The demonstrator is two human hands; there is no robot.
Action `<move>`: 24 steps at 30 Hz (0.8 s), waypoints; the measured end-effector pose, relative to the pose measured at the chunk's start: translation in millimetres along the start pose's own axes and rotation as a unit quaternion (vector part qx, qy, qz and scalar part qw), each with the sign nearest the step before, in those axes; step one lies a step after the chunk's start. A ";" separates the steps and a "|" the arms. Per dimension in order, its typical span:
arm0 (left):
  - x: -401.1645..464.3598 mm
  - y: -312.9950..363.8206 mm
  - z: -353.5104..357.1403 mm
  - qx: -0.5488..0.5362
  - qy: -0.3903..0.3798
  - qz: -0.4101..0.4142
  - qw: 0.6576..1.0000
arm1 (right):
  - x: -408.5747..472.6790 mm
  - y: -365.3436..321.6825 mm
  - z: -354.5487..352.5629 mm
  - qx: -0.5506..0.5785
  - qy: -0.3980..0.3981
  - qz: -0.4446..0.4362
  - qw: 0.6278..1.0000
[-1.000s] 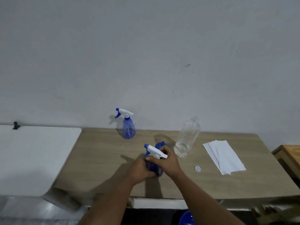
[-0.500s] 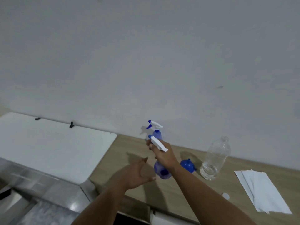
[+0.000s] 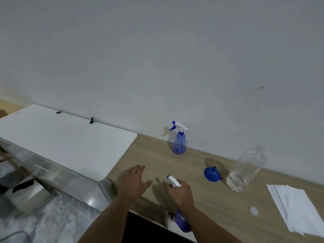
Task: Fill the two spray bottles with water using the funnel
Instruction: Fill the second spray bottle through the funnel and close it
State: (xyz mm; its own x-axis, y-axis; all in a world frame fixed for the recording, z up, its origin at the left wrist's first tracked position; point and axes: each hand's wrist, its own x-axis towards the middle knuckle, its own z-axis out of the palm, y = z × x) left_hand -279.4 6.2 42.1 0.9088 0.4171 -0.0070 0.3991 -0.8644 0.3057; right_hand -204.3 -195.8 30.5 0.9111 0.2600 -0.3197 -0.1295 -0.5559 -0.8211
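Note:
My right hand [image 3: 180, 192] grips a blue spray bottle [image 3: 182, 221] by its white trigger head, holding it in the air near the wooden table's front edge. Its blue body hangs below my wrist. My left hand [image 3: 134, 183] hovers beside it with fingers spread, holding nothing. A second blue spray bottle [image 3: 179, 143] stands upright at the back by the wall. The blue funnel [image 3: 212, 174] lies on its side on the table [image 3: 157, 160]. A clear plastic water bottle [image 3: 245, 170] stands uncapped right of the funnel, with a little water at the bottom.
A small white cap [image 3: 254, 211] lies on the table near a stack of white paper sheets [image 3: 298, 207] at the right. A white surface [image 3: 66, 139] adjoins the table on the left, with a metal-sided drop below it.
My left hand let go of the spray bottle and opened. My right hand lifted the bottle by its head, then brought it down toward the table's front edge. The view swung left.

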 end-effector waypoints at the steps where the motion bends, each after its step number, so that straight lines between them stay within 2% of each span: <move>1: -0.6 0.3 0.9 0.002 0.002 0.003 1.000 | -1.8 2.8 1.0 0.000 -0.003 0.009 1.000; 13: -7.9 5.4 -3.1 -0.008 0.007 -0.012 1.000 | -12.4 6.1 -1.3 0.003 0.026 0.012 1.000; 24: -2.4 10.9 -8.0 -0.095 0.036 -0.030 0.994 | -9.8 0.4 -1.1 -0.032 0.014 0.022 0.999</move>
State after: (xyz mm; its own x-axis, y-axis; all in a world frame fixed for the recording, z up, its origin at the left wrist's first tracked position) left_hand -278.2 -2.0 53.0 0.8704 0.4911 0.0345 0.4160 -0.7713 0.4818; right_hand -212.8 -199.5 33.9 0.9160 0.2124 -0.3403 -0.1447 -0.6164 -0.7740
